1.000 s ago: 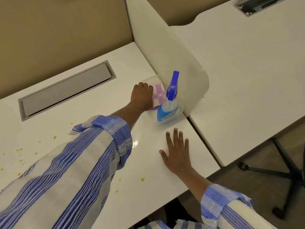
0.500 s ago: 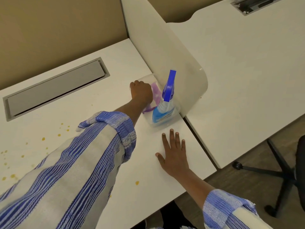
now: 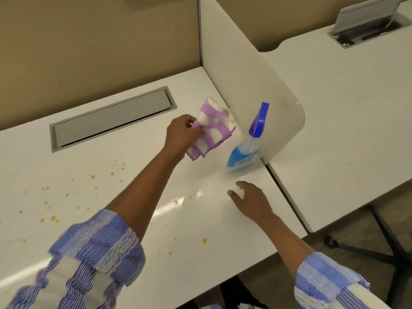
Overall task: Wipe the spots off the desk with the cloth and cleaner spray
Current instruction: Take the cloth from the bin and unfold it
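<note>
My left hand [image 3: 181,134] grips a folded purple-and-white checked cloth [image 3: 211,129] and holds it lifted above the white desk [image 3: 138,166], left of the spray bottle. The cleaner spray bottle [image 3: 245,152], clear with blue liquid and a blue trigger head, stands upright against the white divider panel. My right hand [image 3: 250,200] hovers just in front of the bottle with its fingers curled loosely and nothing in it. Several small orange-yellow spots [image 3: 92,176] are scattered over the left and front of the desk, with one larger spot [image 3: 204,241] near the front edge.
A grey cable-tray lid [image 3: 111,120] is set into the desk at the back. The curved white divider [image 3: 256,85] separates this desk from the neighbouring desk [image 3: 345,130] on the right. A chair base [image 3: 379,246] stands on the floor at lower right.
My left hand has picked the cloth up from beside the bottle and lifted it off the desk. My right hand has risen from lying flat and curled, nearer the bottle.
</note>
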`<state>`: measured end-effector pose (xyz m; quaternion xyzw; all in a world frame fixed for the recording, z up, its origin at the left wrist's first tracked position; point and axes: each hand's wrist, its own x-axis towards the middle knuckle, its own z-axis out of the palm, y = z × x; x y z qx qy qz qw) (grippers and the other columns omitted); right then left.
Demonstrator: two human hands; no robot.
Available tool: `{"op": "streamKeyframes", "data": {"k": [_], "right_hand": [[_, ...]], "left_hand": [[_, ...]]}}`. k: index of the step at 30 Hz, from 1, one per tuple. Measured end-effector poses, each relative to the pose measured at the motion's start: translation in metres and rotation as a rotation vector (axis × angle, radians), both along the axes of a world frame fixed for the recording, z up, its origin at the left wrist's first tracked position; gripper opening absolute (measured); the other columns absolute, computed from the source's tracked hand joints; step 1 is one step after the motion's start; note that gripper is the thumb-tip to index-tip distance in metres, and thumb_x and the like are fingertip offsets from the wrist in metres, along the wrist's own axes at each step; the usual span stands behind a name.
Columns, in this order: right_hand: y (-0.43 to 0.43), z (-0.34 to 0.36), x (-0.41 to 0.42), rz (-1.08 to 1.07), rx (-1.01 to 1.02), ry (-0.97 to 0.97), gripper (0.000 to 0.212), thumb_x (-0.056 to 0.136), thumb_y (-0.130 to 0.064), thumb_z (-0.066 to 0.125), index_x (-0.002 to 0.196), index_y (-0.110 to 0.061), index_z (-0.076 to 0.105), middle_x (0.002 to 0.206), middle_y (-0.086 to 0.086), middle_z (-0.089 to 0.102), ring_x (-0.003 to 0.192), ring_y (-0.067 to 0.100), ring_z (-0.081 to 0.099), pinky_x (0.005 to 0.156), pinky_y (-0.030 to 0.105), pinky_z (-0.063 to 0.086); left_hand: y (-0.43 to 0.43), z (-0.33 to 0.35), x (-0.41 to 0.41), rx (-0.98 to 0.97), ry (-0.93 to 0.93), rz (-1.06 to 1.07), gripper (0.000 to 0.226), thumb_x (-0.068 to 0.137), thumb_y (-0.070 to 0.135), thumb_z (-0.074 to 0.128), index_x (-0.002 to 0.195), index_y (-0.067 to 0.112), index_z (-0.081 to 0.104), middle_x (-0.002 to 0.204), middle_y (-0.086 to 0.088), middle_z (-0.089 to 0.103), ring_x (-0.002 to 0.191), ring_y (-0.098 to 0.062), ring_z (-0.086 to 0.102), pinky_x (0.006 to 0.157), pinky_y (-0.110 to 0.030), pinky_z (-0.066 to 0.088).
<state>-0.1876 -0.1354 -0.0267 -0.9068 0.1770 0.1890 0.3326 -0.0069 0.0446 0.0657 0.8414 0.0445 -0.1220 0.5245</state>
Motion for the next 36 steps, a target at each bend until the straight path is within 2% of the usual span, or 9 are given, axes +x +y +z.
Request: {"op": "streamKeyframes", "data": {"k": [4,7,16,21,23,25,27,30,36], "right_hand": [[0.041,0.055,0.010,-0.178,0.303,-0.225,0.051,0.091,-0.060,0.063,0.130,-0.027,0.064,0.107,-0.020,0.069,0.095,-0.004,0.068,0.083,0.009,0.052],[0.085,0.084,0.020,-0.144,0.381,-0.369,0.061,0.087,-0.060,0.067,0.137,-0.027,0.057,0.114,-0.016,0.067,0.098,-0.001,0.066,0.071,-0.001,0.048],[0.185,0.109,0.027,0.223,0.100,-0.617,0.022,0.100,-0.018,0.062,0.120,-0.017,0.070,0.105,-0.004,0.071,0.088,0.011,0.061,0.071,0.006,0.039],[0.224,0.139,0.017,0.581,-0.011,-0.940,0.019,0.086,-0.003,0.066,0.099,-0.013,0.076,0.093,0.003,0.075,0.074,0.021,0.064,0.070,0.020,0.041],[0.232,0.137,0.006,0.774,-0.051,-0.941,0.018,0.082,-0.001,0.064,0.091,-0.012,0.075,0.086,0.004,0.071,0.071,0.027,0.063,0.065,0.033,0.043],[0.231,0.127,-0.010,0.896,-0.062,-0.866,0.021,0.081,0.000,0.067,0.095,-0.012,0.076,0.090,0.004,0.073,0.077,0.030,0.065,0.067,0.036,0.044],[0.222,0.117,-0.024,0.887,-0.025,-0.801,0.027,0.084,-0.005,0.070,0.109,-0.014,0.076,0.102,0.002,0.075,0.086,0.028,0.068,0.071,0.037,0.051],[0.206,0.106,-0.035,0.771,0.052,-0.759,0.031,0.088,-0.009,0.070,0.118,-0.017,0.073,0.108,-0.003,0.073,0.090,0.022,0.067,0.075,0.035,0.055],[0.171,0.098,-0.036,0.663,0.111,-0.643,0.029,0.095,-0.027,0.070,0.123,-0.021,0.070,0.114,-0.008,0.071,0.095,0.009,0.065,0.081,0.024,0.056]], "left_hand": [[0.067,0.003,-0.052,-0.250,0.213,0.085,0.013,0.083,0.014,0.079,0.092,0.017,0.070,0.090,-0.001,0.075,0.078,-0.016,0.070,0.063,-0.024,0.054],[0.103,-0.008,-0.094,-0.364,0.318,0.114,0.016,0.087,0.016,0.077,0.101,0.016,0.071,0.097,-0.002,0.078,0.083,-0.018,0.073,0.066,-0.026,0.054],[0.154,-0.027,-0.169,-0.697,0.416,0.395,0.012,0.095,0.023,0.065,0.103,0.018,0.073,0.101,-0.008,0.078,0.085,-0.023,0.072,0.075,-0.034,0.056],[0.173,-0.028,-0.177,-1.111,0.526,0.673,0.068,0.097,0.068,0.044,0.109,0.007,0.072,0.107,-0.021,0.073,0.098,-0.036,0.071,0.101,-0.048,0.053],[0.178,-0.024,-0.173,-1.285,0.488,0.674,0.057,0.102,0.057,0.037,0.078,0.012,0.061,0.079,-0.013,0.068,0.073,-0.029,0.071,0.079,-0.039,0.059],[0.178,-0.023,-0.164,-1.322,0.484,0.680,0.044,0.104,0.049,0.027,0.076,0.017,0.039,0.072,-0.009,0.050,0.066,-0.028,0.060,0.067,-0.030,0.056],[0.177,-0.018,-0.162,-1.243,0.452,0.586,0.062,0.096,0.069,0.023,0.110,0.014,0.049,0.113,-0.021,0.060,0.101,-0.038,0.062,0.093,-0.040,0.051],[0.170,-0.013,-0.155,-1.355,0.334,0.470,0.069,0.083,0.071,0.041,0.137,0.027,0.039,0.164,-0.025,0.032,0.142,-0.045,0.046,0.122,-0.062,0.023],[0.153,-0.033,-0.142,-1.399,0.348,0.504,0.095,0.089,0.084,0.026,0.149,0.014,0.049,0.142,-0.027,0.059,0.129,-0.048,0.058,0.116,-0.063,0.034]]}}
